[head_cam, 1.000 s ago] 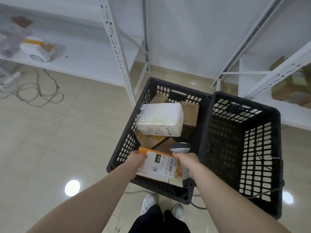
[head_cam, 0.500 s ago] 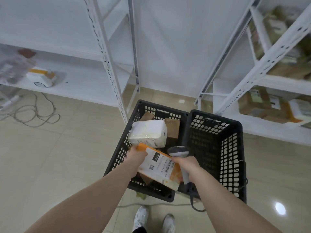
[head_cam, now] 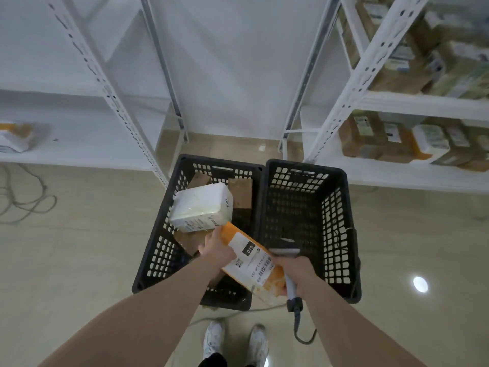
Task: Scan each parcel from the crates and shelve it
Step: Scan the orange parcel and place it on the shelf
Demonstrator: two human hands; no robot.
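The left crate (head_cam: 158,250) holds a white wrapped parcel (head_cam: 201,207) lying on brown boxes (head_cam: 239,193). Above its near end, the left hand (head_cam: 215,250) grips the orange parcel (head_cam: 252,263), label up. The right hand (head_cam: 297,272) grasps the scanner (head_cam: 287,254) beside it, over the right crate (head_cam: 341,234), whose contents cannot be made out.

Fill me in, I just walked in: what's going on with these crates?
A person is scanning parcels. The left hand holds an orange parcel above the crates, label up, while the right hand grips a barcode scanner beside it. The left crate holds a white parcel and brown boxes; the right crate looks empty.
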